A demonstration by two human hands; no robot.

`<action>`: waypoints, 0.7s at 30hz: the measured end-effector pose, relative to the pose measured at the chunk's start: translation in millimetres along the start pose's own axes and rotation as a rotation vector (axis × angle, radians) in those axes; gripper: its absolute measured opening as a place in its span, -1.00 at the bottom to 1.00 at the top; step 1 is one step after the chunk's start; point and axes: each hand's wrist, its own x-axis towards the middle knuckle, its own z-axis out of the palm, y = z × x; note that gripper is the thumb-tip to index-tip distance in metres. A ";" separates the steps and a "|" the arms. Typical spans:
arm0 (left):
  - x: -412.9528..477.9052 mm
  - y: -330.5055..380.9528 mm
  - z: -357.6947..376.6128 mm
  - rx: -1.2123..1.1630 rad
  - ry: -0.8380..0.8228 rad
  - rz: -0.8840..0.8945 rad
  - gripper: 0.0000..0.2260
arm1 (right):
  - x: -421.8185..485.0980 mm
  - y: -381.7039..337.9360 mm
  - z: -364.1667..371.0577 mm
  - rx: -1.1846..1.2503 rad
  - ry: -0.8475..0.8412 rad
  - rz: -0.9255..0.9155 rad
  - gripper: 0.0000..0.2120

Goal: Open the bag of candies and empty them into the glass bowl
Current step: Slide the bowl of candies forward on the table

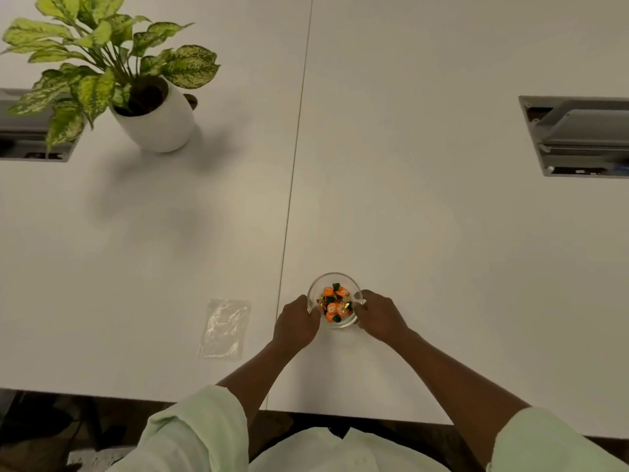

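A small glass bowl [335, 278] stands on the white table near its front edge. Several candies [335, 303] in orange, green and gold wrappers lie inside it. My left hand [295, 323] cups the bowl's left side and my right hand [379, 316] cups its right side, both touching the glass. The clear plastic bag [224, 328] lies flat on the table to the left of my left hand, apart from it, and looks empty.
A potted plant [153, 114] in a white pot stands at the far left. Two grey cable hatches are set into the table, one at the far left [20, 131] and one at the far right [578, 137]. A seam [292, 185] runs down the table's middle.
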 end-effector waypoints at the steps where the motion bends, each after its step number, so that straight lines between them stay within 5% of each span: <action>1: 0.6 1.5 -0.4 -0.002 0.003 0.003 -0.78 | 0.8 -0.7 -1.6 0.002 0.003 0.000 -0.71; 21: 168.3 158.3 -65.6 -0.074 0.099 0.130 -0.83 | 147.8 -63.6 -139.4 0.196 0.268 -0.040 -0.68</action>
